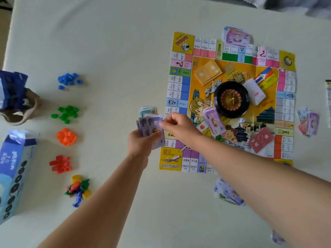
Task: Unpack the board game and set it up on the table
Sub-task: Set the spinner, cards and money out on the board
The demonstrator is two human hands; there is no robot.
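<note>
You're dealing out the money. Your left hand (138, 142) grips a fan of purple banknotes (149, 124) just left of the board (179, 86), their long axes running away from you. Your right hand (176, 126) pinches one note; next, I'd judge, slide it free onto the small pile (147, 110) beyond.

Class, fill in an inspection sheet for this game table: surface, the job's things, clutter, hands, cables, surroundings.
Surface: pale table, smooth.
Job's things: game board unfolded flat; roulette wheel at its centre; yellow cards and red cards on it; blue pieces, green pieces, orange pieces and red pieces in separate piles to the left.
Clutter: blue carton and open bag at the left edge.
Hands: left hand holds fanned purple banknotes; right hand pinches one note of the fan.
Cables: nothing seen.
Surroundings: grey fabric beyond the far edge, blurred.
</note>
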